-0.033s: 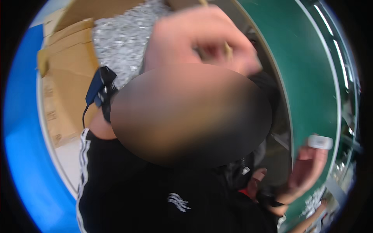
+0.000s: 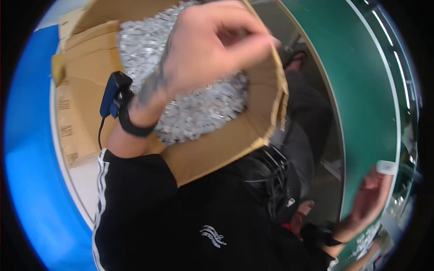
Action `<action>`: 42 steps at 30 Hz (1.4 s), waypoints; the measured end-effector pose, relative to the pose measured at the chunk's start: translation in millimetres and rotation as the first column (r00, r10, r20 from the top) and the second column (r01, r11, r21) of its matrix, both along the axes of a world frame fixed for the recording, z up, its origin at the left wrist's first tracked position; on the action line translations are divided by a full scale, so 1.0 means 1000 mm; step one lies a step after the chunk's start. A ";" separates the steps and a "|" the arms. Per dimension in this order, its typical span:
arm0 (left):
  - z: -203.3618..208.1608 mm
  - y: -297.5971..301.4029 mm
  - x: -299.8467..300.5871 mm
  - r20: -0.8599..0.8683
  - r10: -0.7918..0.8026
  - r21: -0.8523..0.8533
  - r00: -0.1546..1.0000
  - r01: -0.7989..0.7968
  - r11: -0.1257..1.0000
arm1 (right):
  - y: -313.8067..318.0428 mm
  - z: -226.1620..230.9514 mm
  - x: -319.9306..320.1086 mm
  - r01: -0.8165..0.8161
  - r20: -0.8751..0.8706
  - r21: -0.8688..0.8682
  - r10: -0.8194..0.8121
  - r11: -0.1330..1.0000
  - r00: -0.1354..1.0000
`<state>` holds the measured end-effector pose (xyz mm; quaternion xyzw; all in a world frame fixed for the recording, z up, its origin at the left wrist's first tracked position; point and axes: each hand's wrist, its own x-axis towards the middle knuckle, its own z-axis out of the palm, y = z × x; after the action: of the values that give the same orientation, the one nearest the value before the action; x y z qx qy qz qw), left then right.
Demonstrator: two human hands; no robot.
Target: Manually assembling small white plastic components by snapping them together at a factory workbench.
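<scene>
My left hand [image 2: 217,45] is raised over an open cardboard box [image 2: 217,156] filled with small clear and whitish plastic pieces [image 2: 199,115]. Its fingers curl into a pinch, the fingertips over the box's right rim; blur hides whether they grip anything. A black strap with a blue device [image 2: 110,97] circles that wrist. At the right, above the green tabletop [image 2: 361,90], my right hand [image 2: 373,194] grips a small white rectangular piece [image 2: 387,167] at its fingertips. A dark band goes round the right wrist.
Brown cardboard flaps [image 2: 88,90] spread left of the box, beside a blue surface [image 2: 29,149]. Black cables [image 2: 271,174] and a grey trouser leg [image 2: 298,140] lie between box and table. Small clear pieces [image 2: 366,241] and another forearm [image 2: 361,259] appear at the lower right.
My left hand has moved slightly left and up. More of the box and its contents shows, where a blurred oval covered it before. My right hand has shifted slightly right with the white piece.
</scene>
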<state>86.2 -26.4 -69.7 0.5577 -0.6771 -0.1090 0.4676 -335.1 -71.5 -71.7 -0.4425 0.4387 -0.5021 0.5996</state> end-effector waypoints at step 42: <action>0.025 0.035 -0.157 -0.314 -0.476 -0.012 0.822 0.497 0.867 | 0.105 -0.015 0.086 -0.115 0.562 0.098 0.041 0.988 0.826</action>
<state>-70.9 8.7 -45.0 0.3586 -0.7116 -0.3336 0.5038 -248.7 33.4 -86.3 -0.2550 0.2573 -0.5553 0.7486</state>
